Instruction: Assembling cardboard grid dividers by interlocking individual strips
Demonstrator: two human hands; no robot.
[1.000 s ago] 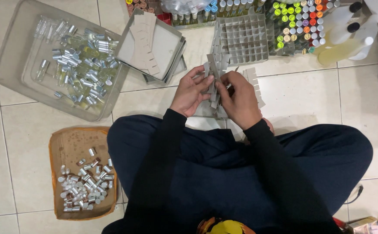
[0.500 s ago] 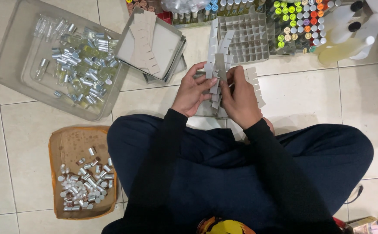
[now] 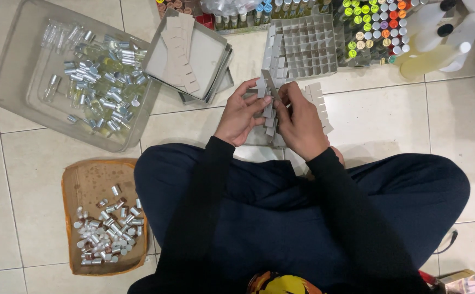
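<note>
I sit cross-legged on a tiled floor. My left hand (image 3: 241, 115) and my right hand (image 3: 301, 123) meet in front of me, both pinching notched grey cardboard divider strips (image 3: 268, 111) that slot together. More notched strips (image 3: 318, 103) lie on the floor under and beside my right hand. An assembled cardboard grid (image 3: 305, 48) of small cells stands just beyond my hands.
A clear plastic tub (image 3: 17, 103) of small glass vials with silver caps sits at far left. A brown cardboard tray (image 3: 87, 179) of silver caps lies by my left knee. A shallow box (image 3: 207, 57) holds flat strips. Coloured-cap bottles (image 3: 371, 32) and pale bottles (image 3: 431, 57) stand far right.
My hands have shifted slightly along the divider strips, and the held strips now stand more upright between my fingers. Everything else is unmoved.
</note>
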